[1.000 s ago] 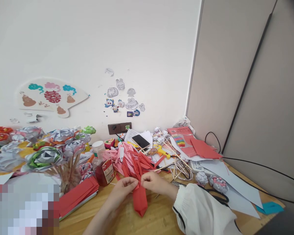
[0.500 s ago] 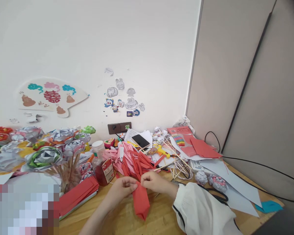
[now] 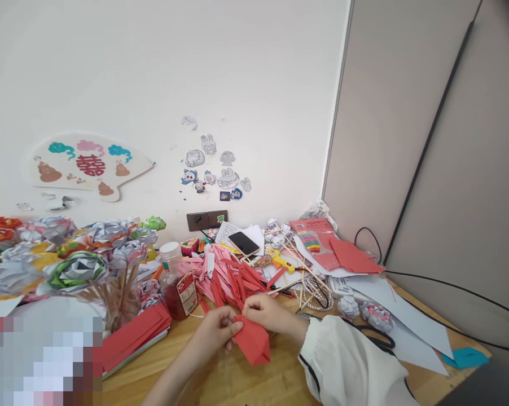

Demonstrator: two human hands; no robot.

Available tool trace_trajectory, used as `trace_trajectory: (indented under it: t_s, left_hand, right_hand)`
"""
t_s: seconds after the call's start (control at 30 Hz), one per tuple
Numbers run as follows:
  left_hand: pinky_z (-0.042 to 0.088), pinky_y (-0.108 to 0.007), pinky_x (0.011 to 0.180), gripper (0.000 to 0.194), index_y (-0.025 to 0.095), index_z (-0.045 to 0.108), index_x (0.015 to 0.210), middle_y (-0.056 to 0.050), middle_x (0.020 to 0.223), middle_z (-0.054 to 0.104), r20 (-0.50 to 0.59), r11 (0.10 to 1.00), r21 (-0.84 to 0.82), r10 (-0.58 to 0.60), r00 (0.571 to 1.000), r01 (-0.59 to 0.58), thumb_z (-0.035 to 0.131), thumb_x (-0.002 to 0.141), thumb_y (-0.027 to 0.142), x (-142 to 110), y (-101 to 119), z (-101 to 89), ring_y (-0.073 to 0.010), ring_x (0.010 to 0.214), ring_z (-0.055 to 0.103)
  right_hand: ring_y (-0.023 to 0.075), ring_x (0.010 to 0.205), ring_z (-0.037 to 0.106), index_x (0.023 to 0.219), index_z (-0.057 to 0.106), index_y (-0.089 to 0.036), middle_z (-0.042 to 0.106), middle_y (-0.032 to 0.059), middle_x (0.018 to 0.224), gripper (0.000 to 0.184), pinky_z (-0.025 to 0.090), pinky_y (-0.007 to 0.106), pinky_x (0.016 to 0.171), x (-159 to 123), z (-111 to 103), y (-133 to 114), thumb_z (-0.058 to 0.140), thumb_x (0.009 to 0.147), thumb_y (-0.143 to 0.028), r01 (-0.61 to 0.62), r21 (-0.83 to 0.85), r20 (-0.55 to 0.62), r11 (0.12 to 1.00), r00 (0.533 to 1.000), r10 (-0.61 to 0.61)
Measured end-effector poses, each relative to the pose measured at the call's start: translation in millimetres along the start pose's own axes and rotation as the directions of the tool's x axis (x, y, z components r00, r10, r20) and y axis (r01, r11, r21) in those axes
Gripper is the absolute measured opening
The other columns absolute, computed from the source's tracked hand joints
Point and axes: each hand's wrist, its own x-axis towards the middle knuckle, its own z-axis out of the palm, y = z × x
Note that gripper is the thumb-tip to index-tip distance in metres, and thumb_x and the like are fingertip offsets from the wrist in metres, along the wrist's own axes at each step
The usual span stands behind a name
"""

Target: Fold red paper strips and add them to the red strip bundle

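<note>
A folded strip of red paper [image 3: 253,341] is held above the wooden table, its folded end pointing down and to the right. My left hand [image 3: 221,327] grips its left edge, thumb on top and fingers beneath. At the upper edge my right hand [image 3: 263,311] pinches the paper, its fingers curled. Just behind both hands lies a heap of pink and red paper strips [image 3: 227,273]. A stack of flat red paper strips [image 3: 138,338] rests left of my left forearm.
Paper flowers [image 3: 79,270] on sticks crowd the left. Behind my hands are a bottle of red liquid [image 3: 176,293], a phone [image 3: 244,243] and a yellow glue gun [image 3: 282,261]. Black-handled scissors [image 3: 379,336], white paper [image 3: 421,345] and red sheets [image 3: 354,256] lie to the right.
The red paper's lower end has swung right and up, and the paper now looks shorter and more tilted. My left hand has shifted slightly right, with its thumb now over the paper.
</note>
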Motion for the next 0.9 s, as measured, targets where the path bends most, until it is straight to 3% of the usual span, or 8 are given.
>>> trace_trajectory:
  t_s: [0.33,0.5,0.6,0.73,0.9]
  left_hand:
    - [0.023,-0.019,0.032,0.050,0.022,0.041,0.059,0.010,0.037,0.041,-0.057,0.999,0.011,0.036,0.998,-0.035,0.051,0.063,0.070,0,-5,4.2,-0.0062,0.029,0.031]
    - [0.023,-0.020,0.033,0.048,0.021,0.043,0.056,0.010,0.037,0.039,-0.158,0.996,0.023,0.089,0.983,-0.087,0.052,0.063,0.068,0,3,3.4,-0.0072,0.030,0.033]
    - [0.029,-0.021,0.034,0.047,0.021,0.044,0.054,0.009,0.036,0.042,-0.293,0.994,-0.016,0.096,0.951,-0.105,0.055,0.060,0.067,1,10,-3.0,-0.0089,0.030,0.038]
    - [0.039,-0.024,0.040,0.045,0.020,0.050,0.061,0.006,0.039,0.052,-0.476,0.976,-0.110,0.114,0.872,-0.188,0.058,0.059,0.065,2,9,-15.1,-0.0130,0.036,0.049]
    - [0.043,-0.027,0.042,0.045,0.019,0.053,0.073,0.003,0.044,0.059,-0.567,0.957,-0.166,0.105,0.817,-0.238,0.060,0.061,0.061,1,5,-20.4,-0.0174,0.040,0.056]
  right_hand:
    - [0.0076,0.056,0.037,0.062,0.048,-0.015,0.043,-0.0052,0.058,0.014,0.027,0.018,0.050,0,2,3,0.049,0.075,-0.018,0.004,0.013,0.001,1.000,1.000,-0.004]
    - [0.0071,0.055,0.036,0.063,0.049,-0.015,0.042,-0.0053,0.059,0.019,0.027,0.018,0.049,-1,1,2,0.051,0.079,-0.026,0.001,0.044,-0.004,0.999,1.000,-0.001]
    - [0.0075,0.054,0.039,0.066,0.052,-0.015,0.045,-0.0042,0.059,0.032,0.029,0.019,0.050,0,-2,1,0.055,0.080,-0.043,-0.007,0.194,-0.008,0.981,1.000,0.008]
    - [0.0092,0.051,0.047,0.070,0.055,-0.014,0.052,-0.0019,0.060,0.045,0.036,0.022,0.050,1,-6,0,0.057,0.074,-0.059,-0.045,0.359,0.014,0.932,0.999,0.043]
    - [0.0081,0.050,0.049,0.081,0.057,-0.014,0.059,-0.0001,0.065,0.049,0.037,0.022,0.051,1,-6,-2,0.059,0.071,-0.062,-0.008,0.459,-0.038,0.888,0.999,0.029]
